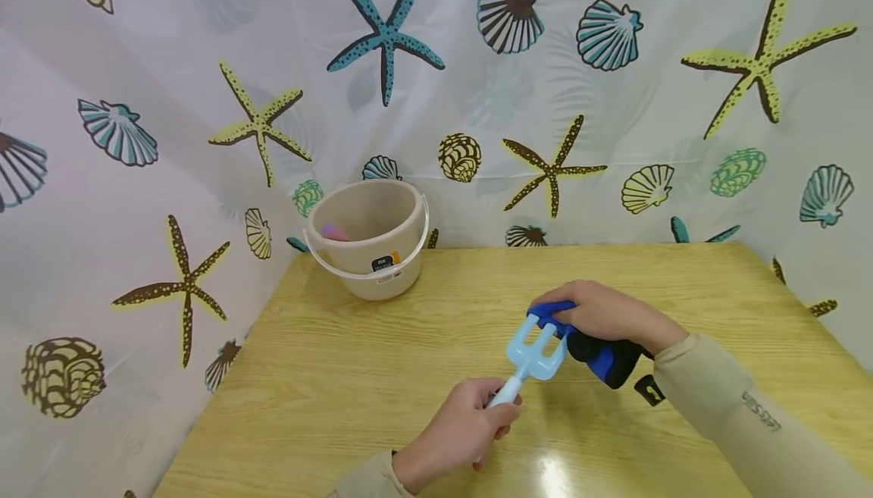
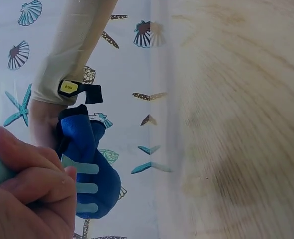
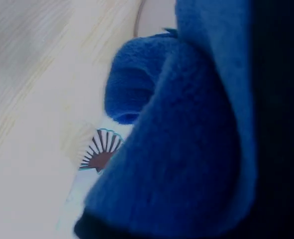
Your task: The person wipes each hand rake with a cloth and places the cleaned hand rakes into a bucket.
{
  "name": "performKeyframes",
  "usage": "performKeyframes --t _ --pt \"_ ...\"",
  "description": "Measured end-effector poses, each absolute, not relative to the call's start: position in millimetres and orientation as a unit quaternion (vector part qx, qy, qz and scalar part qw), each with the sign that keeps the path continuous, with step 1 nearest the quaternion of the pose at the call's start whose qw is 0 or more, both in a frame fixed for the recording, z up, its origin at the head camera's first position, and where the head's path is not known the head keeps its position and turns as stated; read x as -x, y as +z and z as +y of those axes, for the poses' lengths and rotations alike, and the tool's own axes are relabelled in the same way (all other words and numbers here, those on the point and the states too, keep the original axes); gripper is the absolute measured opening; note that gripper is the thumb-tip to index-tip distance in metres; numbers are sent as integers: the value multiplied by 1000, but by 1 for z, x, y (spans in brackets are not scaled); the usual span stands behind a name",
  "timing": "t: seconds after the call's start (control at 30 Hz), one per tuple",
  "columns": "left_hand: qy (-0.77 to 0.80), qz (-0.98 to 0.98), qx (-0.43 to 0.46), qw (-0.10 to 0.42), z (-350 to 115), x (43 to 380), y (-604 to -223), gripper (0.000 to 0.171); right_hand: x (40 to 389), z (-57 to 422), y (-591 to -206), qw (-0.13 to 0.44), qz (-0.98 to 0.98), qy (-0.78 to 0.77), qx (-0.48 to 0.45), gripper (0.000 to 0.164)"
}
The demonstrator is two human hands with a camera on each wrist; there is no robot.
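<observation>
My left hand (image 1: pixel 464 424) grips the handle of a light blue hand fork (image 1: pixel 535 362), its tines angled up and away. In the head view these tines overlap a soft blue and black plush thing (image 1: pixel 603 366). My right hand (image 1: pixel 607 311) holds this plush from above, thumb and fingers pressed into the blue fabric. The left wrist view shows the tines in front of the plush (image 2: pixel 104 181) and my left fingers (image 2: pixel 42 186) curled round the handle. Fuzzy blue fabric with a dark edge fills much of the right wrist view.
A beige bucket (image 1: pixel 398 274) with a white handle stands at the back left of the wooden table (image 1: pixel 327 377), a pink and purple thing (image 1: pixel 333 232) inside. Behind and to the sides hangs a white curtain (image 1: pixel 423 126) printed with starfish and shells.
</observation>
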State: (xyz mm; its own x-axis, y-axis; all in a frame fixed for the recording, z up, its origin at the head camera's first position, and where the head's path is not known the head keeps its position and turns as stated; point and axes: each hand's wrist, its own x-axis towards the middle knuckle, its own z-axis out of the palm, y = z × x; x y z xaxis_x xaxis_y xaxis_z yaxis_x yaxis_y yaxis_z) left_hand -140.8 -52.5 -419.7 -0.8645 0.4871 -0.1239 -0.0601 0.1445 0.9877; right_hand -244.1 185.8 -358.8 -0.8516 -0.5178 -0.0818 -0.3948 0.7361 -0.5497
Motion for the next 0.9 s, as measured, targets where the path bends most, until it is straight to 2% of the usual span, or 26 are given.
performKeyframes --t 0.1,0.23,0.43,0.53,0.73,0.9 --pt "657 713 -134 207 -52 142 -418 12 238 187 -364 69 932 -257 246 32" --pt "677 705 -112 176 -50 142 -417 13 222 185 -369 -27 946 -228 229 32" --pt "676 712 -108 156 -52 141 -411 13 205 179 -372 -112 945 -215 220 35" --pt "663 721 -120 164 -54 140 -409 12 206 183 -369 -94 939 -230 236 35" --pt "623 745 -143 191 -58 139 -407 11 227 191 -362 35 923 -274 269 33" --pt "606 757 -143 198 -59 138 -409 12 240 186 -363 87 917 -284 268 30"
